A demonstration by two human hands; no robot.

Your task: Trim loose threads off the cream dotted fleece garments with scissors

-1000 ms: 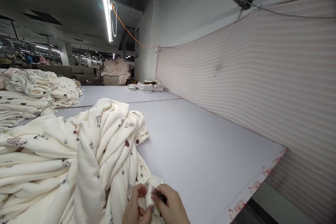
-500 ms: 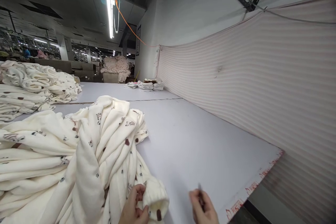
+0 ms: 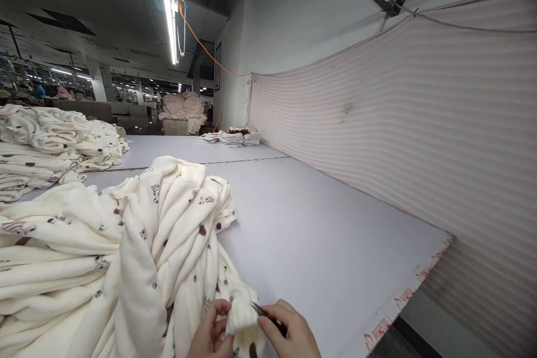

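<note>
At the bottom of the view my left hand [image 3: 213,329] pinches the gathered end of a cream fleece garment [image 3: 243,306], which looks like a cuff. Close on its right, my right hand [image 3: 291,331] is closed around small dark thread snips [image 3: 268,316]. Their pointed tip reaches the edge of the cuff; whether the blades are parted I cannot tell. The cuff belongs to a big crumpled heap of the same printed fleece [image 3: 142,257], marked with small animals and brown spots, lying left of my hands.
A pale table [image 3: 319,246] stretches away, a seam crossing it. More printed fleece [image 3: 62,140] is piled at the far left. Stacks of folded white pieces [image 3: 232,138] lie at the back. Striped cloth [image 3: 398,117] hangs along the right wall.
My right hand has moved left with the thread snips, bringing their tip to the cuff. The cuff, still pinched by my left hand, has been turned and bunched. The view has shifted slightly.
</note>
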